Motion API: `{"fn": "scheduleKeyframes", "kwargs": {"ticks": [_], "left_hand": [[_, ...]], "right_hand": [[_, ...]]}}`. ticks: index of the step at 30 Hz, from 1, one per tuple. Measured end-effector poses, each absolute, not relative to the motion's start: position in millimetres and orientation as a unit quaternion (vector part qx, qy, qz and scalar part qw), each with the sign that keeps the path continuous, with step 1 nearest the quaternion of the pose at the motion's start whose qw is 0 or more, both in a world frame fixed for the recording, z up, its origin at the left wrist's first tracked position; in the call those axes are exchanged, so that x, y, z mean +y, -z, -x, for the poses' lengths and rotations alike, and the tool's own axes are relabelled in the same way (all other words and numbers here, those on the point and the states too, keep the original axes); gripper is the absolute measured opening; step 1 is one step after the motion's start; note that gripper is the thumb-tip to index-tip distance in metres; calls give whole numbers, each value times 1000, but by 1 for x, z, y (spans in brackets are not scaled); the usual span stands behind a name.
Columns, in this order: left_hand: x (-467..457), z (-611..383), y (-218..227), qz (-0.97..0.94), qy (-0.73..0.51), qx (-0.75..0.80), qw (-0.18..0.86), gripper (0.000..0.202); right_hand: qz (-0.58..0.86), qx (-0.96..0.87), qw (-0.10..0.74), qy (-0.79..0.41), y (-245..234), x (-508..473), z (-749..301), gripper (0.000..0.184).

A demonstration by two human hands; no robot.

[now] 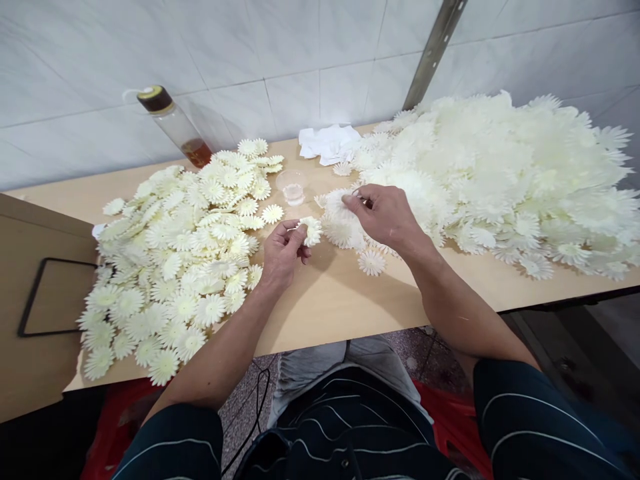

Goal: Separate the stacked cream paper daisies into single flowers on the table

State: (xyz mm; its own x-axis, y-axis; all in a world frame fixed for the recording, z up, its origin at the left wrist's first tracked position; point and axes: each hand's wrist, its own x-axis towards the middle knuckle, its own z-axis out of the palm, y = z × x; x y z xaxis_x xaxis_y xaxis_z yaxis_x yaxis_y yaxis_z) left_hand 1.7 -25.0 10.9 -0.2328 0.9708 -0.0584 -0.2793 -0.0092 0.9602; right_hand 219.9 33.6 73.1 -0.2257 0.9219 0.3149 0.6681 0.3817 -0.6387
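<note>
My left hand (286, 252) pinches a cream artificial flower (311, 231) between thumb and fingers, over the bare middle of the table. To its right, my right hand (383, 212) is closed, thumb against fingers, at the near left edge of a heap of pale flower pieces (480, 167). Whatever lies in that pinch is too small or hidden to make out. One loose flower piece (372, 262) rests on the wood just below the right hand. Beyond the left hand stands a small clear plastic cup (293, 193) with whitish contents.
A pile of cream flowers (180, 260) covers the table's left side. Behind it leans a clear bottle (183, 133) with a dark cap and brown liquid. White tissue (330, 143) lies by the tiled wall. A cardboard box (40, 307) borders the left; the table's front edge (345, 330) is near my lap.
</note>
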Motion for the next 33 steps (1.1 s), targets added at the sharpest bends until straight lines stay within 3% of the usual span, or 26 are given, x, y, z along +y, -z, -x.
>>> {"fn": "scheduleKeyframes", "kwargs": {"ticks": [3,6,8,13,18,24,33], "left_hand": [[-25,-3,-10,-362,-620,480,504,70],[-26,-5,-8,-382,-631,478,477,71],[-28,-7,-7,-406,-637,474,453,69],[-32,-9,-5,-459,-646,454,407,61],[-32,-7,-5,-464,-647,463,390,56],[-32,-10,-7,-448,-666,452,389,54],[-29,-8,0,-451,-658,457,393,58]], "right_hand": [[544,-750,360,-107,-65,40,-228,18],[531,-737,404,-105,-65,36,-227,28],[497,-743,411,-176,-68,28,-218,34],[416,-766,298,-390,-67,13,-190,53],[422,-741,297,-430,-59,16,-185,65],[403,-733,285,-468,-59,15,-183,55],[465,-725,312,-401,-57,9,-176,33]]}}
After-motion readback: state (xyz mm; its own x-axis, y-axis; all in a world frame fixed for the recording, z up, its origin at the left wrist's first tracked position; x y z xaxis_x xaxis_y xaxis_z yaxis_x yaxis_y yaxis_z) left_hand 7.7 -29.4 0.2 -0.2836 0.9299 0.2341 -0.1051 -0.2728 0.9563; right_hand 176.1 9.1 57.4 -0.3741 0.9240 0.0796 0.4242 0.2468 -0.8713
